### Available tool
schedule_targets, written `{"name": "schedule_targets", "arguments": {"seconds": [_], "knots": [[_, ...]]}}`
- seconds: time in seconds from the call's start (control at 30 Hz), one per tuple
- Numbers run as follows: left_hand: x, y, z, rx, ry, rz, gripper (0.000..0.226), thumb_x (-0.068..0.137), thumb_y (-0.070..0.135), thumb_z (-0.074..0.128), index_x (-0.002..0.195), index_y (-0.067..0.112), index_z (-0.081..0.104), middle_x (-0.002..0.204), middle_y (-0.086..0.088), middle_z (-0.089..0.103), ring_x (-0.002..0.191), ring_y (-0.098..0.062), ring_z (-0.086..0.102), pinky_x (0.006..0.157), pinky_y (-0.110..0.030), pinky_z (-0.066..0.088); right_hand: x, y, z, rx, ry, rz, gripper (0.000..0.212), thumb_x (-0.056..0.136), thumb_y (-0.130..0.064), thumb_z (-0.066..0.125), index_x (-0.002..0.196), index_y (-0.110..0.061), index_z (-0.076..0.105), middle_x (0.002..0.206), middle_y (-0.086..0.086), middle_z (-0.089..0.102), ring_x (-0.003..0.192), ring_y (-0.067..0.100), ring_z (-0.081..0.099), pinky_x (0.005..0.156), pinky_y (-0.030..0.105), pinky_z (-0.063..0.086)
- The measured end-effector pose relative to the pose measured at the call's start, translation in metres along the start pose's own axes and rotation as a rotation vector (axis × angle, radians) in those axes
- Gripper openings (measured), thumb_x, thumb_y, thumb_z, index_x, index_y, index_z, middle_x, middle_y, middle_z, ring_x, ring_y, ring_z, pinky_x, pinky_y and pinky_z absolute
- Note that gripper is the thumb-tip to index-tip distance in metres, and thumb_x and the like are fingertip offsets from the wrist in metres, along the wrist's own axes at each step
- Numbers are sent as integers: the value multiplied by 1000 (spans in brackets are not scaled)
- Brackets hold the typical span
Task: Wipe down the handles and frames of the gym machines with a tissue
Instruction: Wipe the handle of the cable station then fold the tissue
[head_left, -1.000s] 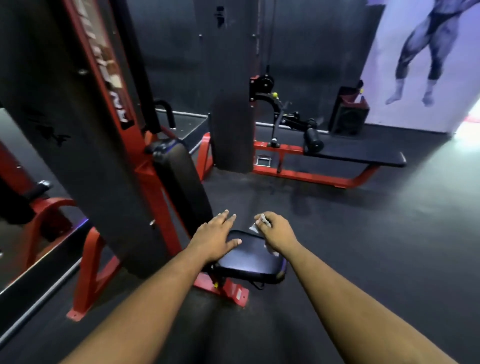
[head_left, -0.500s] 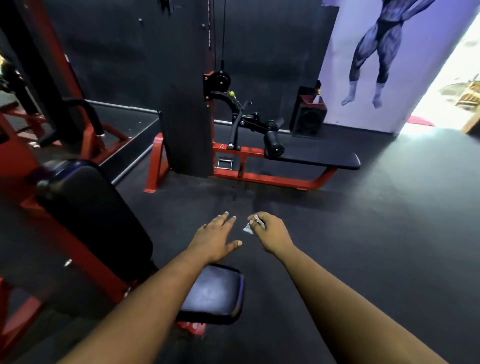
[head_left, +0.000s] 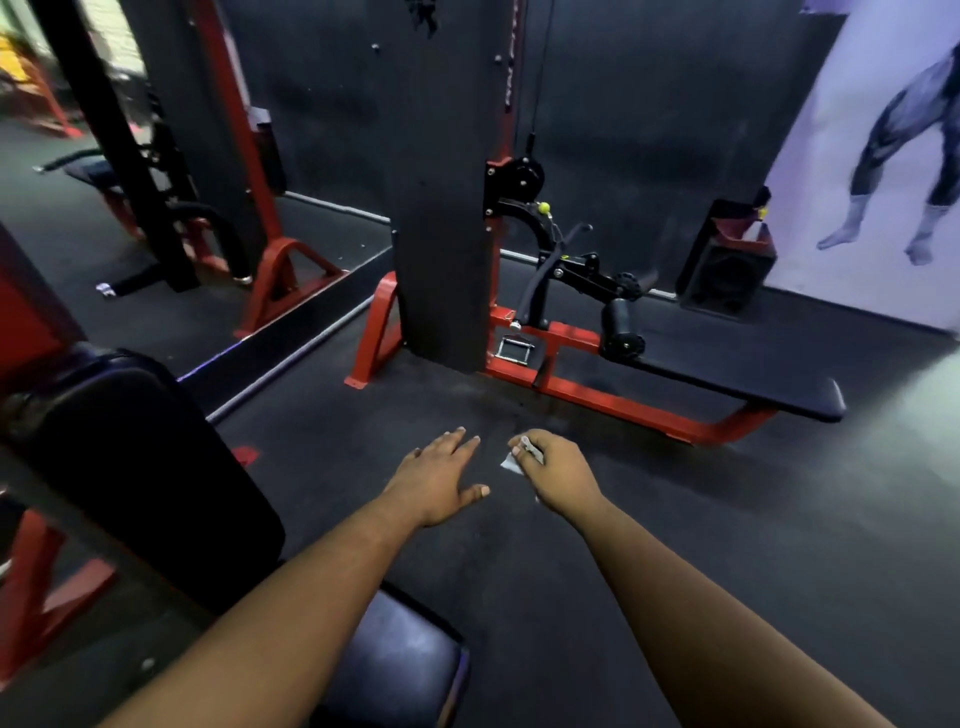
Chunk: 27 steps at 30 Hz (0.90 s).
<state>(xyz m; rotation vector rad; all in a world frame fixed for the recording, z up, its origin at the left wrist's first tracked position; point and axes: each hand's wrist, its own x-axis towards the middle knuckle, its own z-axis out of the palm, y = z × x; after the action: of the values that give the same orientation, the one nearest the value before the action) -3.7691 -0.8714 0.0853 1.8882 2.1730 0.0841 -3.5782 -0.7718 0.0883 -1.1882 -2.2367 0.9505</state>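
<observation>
My right hand (head_left: 556, 470) is closed around a small crumpled white tissue (head_left: 511, 462) that pokes out by the fingers. My left hand (head_left: 441, 480) is beside it, flat, fingers spread, holding nothing. Both hands hover over the dark floor, touching no machine. A black seat pad (head_left: 395, 670) of the near machine lies below my left forearm, with its black back pad (head_left: 140, 467) to the left. Ahead stands a red-framed cable row machine (head_left: 613, 395) with a long black bench (head_left: 727, 374) and a metal handle (head_left: 514, 348) at its base.
A tall black weight-stack column (head_left: 441, 208) rises at the centre. A mirror wall (head_left: 156, 182) at the left reflects red frames. A black speaker box (head_left: 727, 270) sits at the back right, below a wall poster. Dark rubber floor (head_left: 727, 519) spreads to the right.
My hands have lifted off the seat pad, which now sits lower in view. The view has swung right and forward, so the row machine looks closer. The tissue stays in my right hand.
</observation>
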Motion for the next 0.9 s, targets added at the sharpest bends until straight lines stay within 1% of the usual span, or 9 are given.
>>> {"name": "schedule_targets", "arguments": {"seconds": [0.1,0.17,0.27,0.33,0.43,0.6,0.73,0.77,0.9], "knots": [[25,9,0,-29,26,-100,85,98,66,47,164,27,10,172,-1,5,158,-20,10,125,-45,23,36,18,-17,16,-61,-63,15,102,-31,57,106,-31,71,110,-10,71,88,10,69,63,22,56],[38,17,1,-40,23,-156,85,98,66,46,164,27,10,172,0,6,158,-20,11,124,-44,23,59,29,-28,48,-113,-78,12,102,-31,58,103,-34,70,110,-10,71,91,8,68,62,20,54],[52,20,1,-39,38,-224,86,97,68,45,164,27,10,172,0,6,158,-19,11,125,-45,23,90,35,-37,71,-170,-99,12,101,-29,59,104,-33,70,107,-10,71,93,6,66,58,13,50],[62,20,0,-52,59,-274,86,97,68,45,164,27,10,172,0,7,158,-19,11,124,-46,24,113,34,-38,82,-205,-128,11,101,-30,59,102,-34,70,105,-10,71,90,5,66,54,12,48],[79,10,-3,-67,76,-339,86,97,68,46,164,27,11,172,0,7,157,-19,12,124,-47,25,144,28,-29,96,-277,-165,11,102,-31,60,100,-36,69,106,-10,71,90,4,65,53,15,49],[119,-26,-7,-101,111,-440,87,96,67,48,164,27,11,172,-2,7,157,-20,12,124,-48,25,211,20,1,59,-383,-225,13,100,-29,61,107,-30,73,103,-12,71,89,3,66,61,11,45],[159,-64,-13,-148,145,-496,86,96,66,50,164,26,14,172,-2,9,157,-20,13,124,-48,25,274,12,24,19,-403,-344,13,98,-26,65,105,-29,74,106,-12,73,99,6,66,80,17,46],[169,-75,-16,-167,146,-511,86,96,66,50,164,26,14,172,-3,10,157,-20,13,123,-48,26,290,9,29,18,-420,-345,13,98,-26,64,106,-29,74,106,-13,73,100,5,66,80,16,46],[195,-114,-32,-155,132,-542,86,97,65,49,164,25,14,172,-4,10,157,-21,14,123,-49,26,344,-6,47,21,-449,-357,14,98,-27,65,108,-28,75,106,-15,72,100,0,65,78,4,40]]}}
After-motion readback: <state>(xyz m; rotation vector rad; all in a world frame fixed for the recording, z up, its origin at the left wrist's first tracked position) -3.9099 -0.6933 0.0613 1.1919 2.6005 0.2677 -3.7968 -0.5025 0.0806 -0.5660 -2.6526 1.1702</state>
